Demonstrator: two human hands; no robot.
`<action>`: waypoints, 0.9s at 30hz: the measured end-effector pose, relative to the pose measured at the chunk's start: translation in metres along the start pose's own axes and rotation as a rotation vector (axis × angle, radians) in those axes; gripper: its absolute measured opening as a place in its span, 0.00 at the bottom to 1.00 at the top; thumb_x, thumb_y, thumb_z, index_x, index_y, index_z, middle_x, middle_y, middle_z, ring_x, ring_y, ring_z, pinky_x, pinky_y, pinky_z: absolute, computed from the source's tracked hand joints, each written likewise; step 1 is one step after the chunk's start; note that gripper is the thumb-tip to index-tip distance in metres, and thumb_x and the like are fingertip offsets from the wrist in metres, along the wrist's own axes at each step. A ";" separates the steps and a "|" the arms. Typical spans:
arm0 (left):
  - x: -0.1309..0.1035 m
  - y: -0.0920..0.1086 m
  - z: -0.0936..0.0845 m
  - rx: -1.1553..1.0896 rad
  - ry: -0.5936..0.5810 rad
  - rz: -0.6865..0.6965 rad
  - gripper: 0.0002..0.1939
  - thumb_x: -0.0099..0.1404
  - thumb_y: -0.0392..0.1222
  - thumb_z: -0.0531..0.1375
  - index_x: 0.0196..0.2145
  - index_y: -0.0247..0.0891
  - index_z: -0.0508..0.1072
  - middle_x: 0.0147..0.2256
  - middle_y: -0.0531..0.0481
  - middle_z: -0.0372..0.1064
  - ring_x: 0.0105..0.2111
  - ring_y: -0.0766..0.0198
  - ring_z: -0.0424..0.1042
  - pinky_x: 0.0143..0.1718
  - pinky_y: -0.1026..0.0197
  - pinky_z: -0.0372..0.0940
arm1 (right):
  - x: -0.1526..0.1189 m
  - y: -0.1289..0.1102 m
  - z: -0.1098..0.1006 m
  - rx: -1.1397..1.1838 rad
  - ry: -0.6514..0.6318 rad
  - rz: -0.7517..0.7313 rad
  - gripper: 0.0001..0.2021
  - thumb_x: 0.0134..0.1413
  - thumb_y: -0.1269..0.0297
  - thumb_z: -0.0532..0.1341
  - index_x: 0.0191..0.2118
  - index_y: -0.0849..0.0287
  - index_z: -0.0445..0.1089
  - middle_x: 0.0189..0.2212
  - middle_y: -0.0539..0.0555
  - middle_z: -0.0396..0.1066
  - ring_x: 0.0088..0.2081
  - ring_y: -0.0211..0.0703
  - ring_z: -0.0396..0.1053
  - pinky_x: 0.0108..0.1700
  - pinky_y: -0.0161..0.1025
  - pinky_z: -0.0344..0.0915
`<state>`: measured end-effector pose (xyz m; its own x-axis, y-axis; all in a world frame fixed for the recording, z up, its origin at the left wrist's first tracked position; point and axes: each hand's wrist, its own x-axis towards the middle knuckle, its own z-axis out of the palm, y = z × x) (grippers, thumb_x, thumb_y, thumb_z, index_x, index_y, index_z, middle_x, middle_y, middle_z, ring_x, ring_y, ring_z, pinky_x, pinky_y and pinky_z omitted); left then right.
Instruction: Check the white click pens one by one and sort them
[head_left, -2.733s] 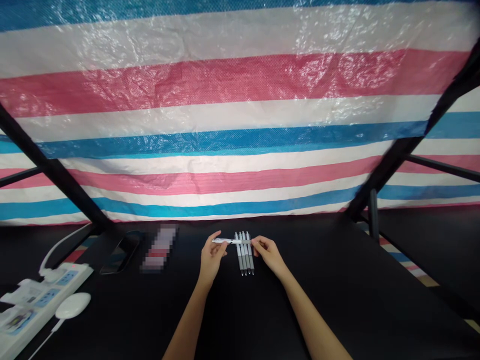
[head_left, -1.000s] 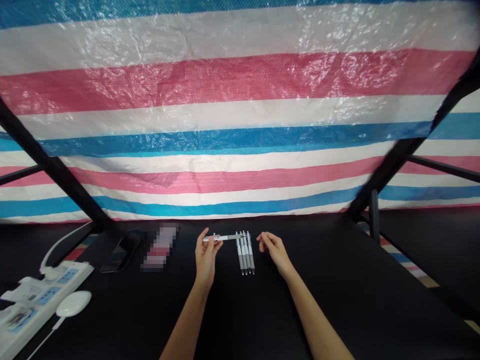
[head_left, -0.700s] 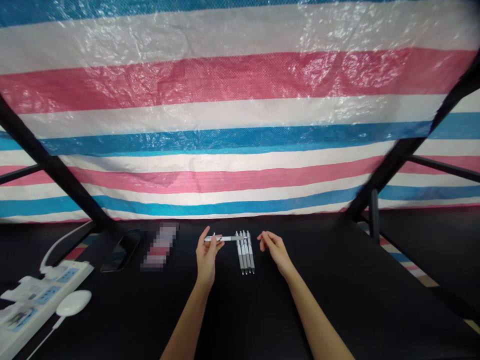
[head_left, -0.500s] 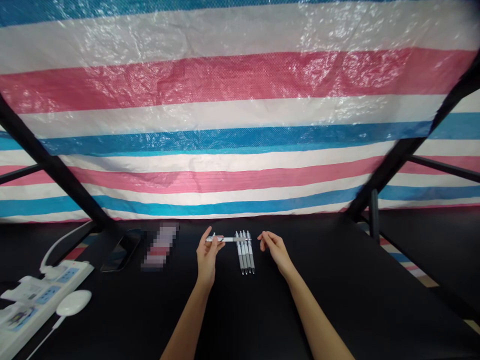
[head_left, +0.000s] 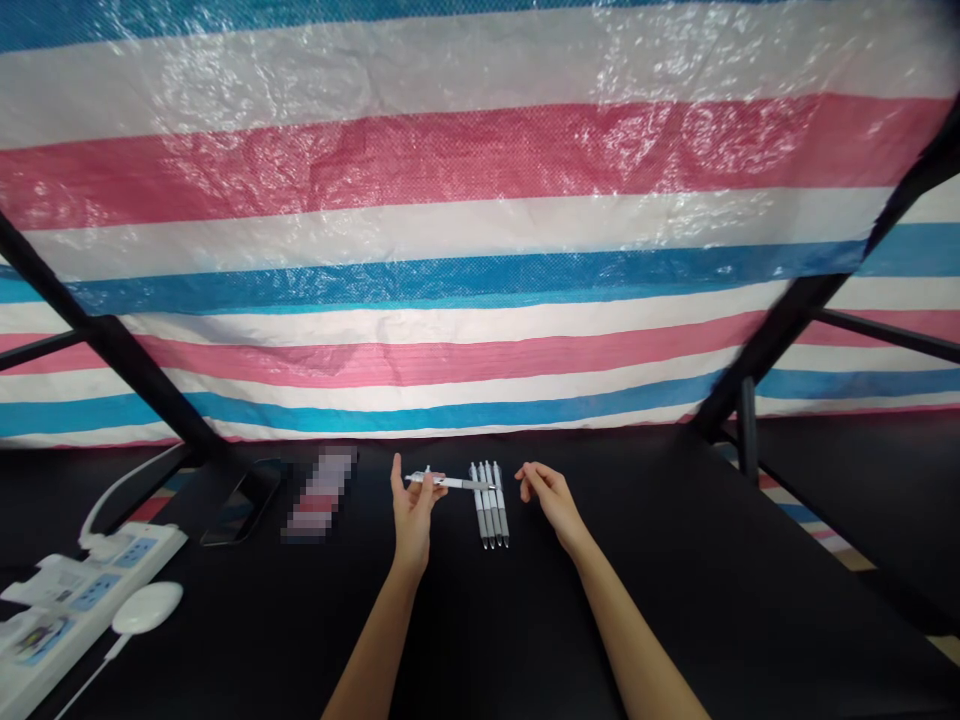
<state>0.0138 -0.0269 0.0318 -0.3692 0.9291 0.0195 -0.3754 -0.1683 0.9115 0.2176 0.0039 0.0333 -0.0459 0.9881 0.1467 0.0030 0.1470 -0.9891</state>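
Several white pens with grey grips lie side by side on the black table, tips toward me. Left of them, my left hand holds another white pen between thumb and fingers, its index finger raised off it. That pen lies crosswise, its grey end pointing right over the upper part of the row. My right hand is just right of the row, fingers curled loosely together; whether anything is between its fingertips is too small to make out.
At the left are a black phone, a blurred-out flat item, a white power strip with plugs and cables, and a round white charger. Black frame bars and a striped sheet stand behind.
The index finger of my left hand has lifted away from the pen, and the pen has tilted slightly, its grey end lower. My right hand has barely moved.
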 end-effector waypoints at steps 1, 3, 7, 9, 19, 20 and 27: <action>0.000 0.000 0.000 0.000 0.000 -0.002 0.45 0.55 0.51 0.63 0.64 0.43 0.44 0.31 0.51 0.74 0.30 0.68 0.74 0.39 0.62 0.68 | 0.000 0.000 0.000 -0.006 -0.001 0.000 0.22 0.50 0.42 0.57 0.24 0.59 0.68 0.15 0.48 0.62 0.20 0.37 0.59 0.28 0.37 0.58; 0.000 -0.001 0.000 -0.006 -0.005 -0.008 0.44 0.54 0.51 0.64 0.63 0.41 0.48 0.30 0.51 0.74 0.28 0.69 0.72 0.38 0.64 0.67 | 0.000 0.000 0.000 -0.020 -0.001 -0.003 0.22 0.49 0.42 0.56 0.24 0.59 0.68 0.15 0.48 0.62 0.20 0.38 0.60 0.28 0.37 0.58; 0.003 -0.004 -0.002 -0.008 -0.011 -0.015 0.43 0.53 0.50 0.65 0.61 0.39 0.52 0.30 0.51 0.74 0.28 0.69 0.72 0.37 0.63 0.67 | -0.001 -0.001 0.000 -0.018 0.000 0.000 0.22 0.49 0.42 0.57 0.25 0.58 0.68 0.15 0.48 0.62 0.20 0.38 0.59 0.28 0.37 0.58; 0.003 -0.006 -0.003 0.003 -0.012 -0.012 0.41 0.53 0.50 0.65 0.60 0.38 0.55 0.30 0.50 0.74 0.29 0.67 0.73 0.36 0.63 0.67 | -0.001 -0.001 0.000 -0.009 -0.005 0.005 0.22 0.49 0.42 0.57 0.25 0.58 0.68 0.15 0.48 0.62 0.20 0.37 0.59 0.28 0.36 0.58; 0.004 -0.007 -0.006 0.069 -0.022 -0.001 0.36 0.54 0.50 0.63 0.58 0.36 0.60 0.33 0.48 0.74 0.32 0.64 0.74 0.38 0.60 0.68 | -0.002 -0.001 0.001 -0.017 -0.018 0.012 0.22 0.49 0.42 0.57 0.24 0.58 0.68 0.15 0.48 0.62 0.20 0.37 0.59 0.28 0.36 0.58; 0.004 -0.006 -0.006 0.065 -0.018 0.007 0.37 0.54 0.51 0.63 0.59 0.37 0.58 0.32 0.48 0.74 0.32 0.65 0.73 0.38 0.61 0.68 | -0.002 -0.001 0.001 -0.017 -0.017 0.015 0.22 0.49 0.42 0.57 0.24 0.58 0.68 0.15 0.48 0.62 0.20 0.37 0.59 0.28 0.36 0.58; 0.001 -0.004 -0.003 0.008 -0.009 0.011 0.50 0.56 0.50 0.63 0.64 0.46 0.33 0.31 0.52 0.74 0.30 0.68 0.73 0.37 0.63 0.66 | -0.001 -0.002 0.001 -0.048 -0.011 0.004 0.23 0.48 0.40 0.56 0.24 0.58 0.67 0.15 0.48 0.62 0.20 0.38 0.60 0.28 0.37 0.59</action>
<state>0.0121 -0.0265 0.0267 -0.3658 0.9301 0.0334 -0.3645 -0.1763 0.9144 0.2163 0.0023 0.0348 -0.0568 0.9881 0.1428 0.0512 0.1458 -0.9880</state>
